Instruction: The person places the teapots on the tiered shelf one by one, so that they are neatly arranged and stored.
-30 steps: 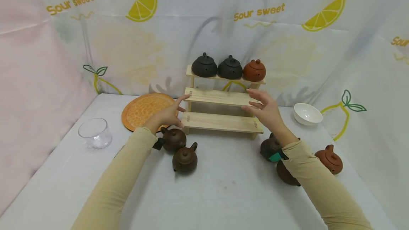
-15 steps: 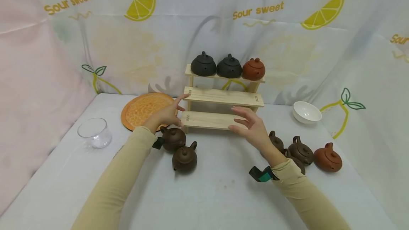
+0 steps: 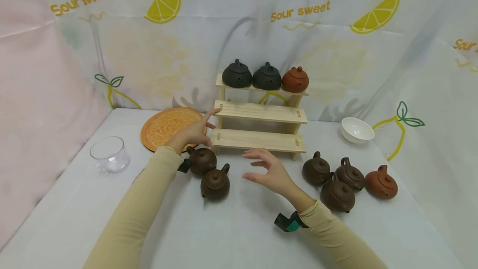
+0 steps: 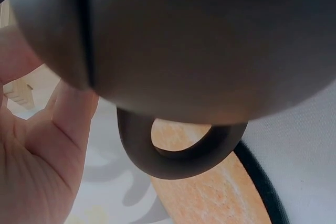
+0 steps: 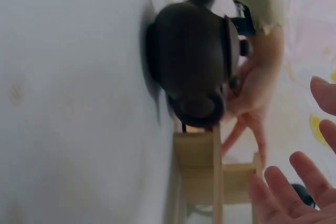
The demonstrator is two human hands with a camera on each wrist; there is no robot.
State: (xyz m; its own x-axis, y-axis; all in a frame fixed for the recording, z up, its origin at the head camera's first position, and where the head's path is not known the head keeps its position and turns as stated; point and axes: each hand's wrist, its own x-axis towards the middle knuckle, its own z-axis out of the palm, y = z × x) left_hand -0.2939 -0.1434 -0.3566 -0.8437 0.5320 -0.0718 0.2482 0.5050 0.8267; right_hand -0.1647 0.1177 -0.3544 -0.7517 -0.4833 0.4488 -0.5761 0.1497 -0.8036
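A three-tier wooden rack stands at the back of the white table. Its top shelf carries two black teapots and a reddish teapot. My left hand rests with straight fingers against the rack's left end. Two dark brown teapots sit just below that wrist; one fills the left wrist view. My right hand hovers over the table in front of the rack with loosely bent fingers, holding nothing. The nearer brown teapot lies just to its left.
Three dark brown teapots and a reddish one cluster at the right front of the rack. An orange plate lies left of the rack, a clear glass cup farther left, and a white bowl at the right.
My right hand left the rack's right end and moved down and left to the front of the rack. The left hand stayed on the rack's left end.
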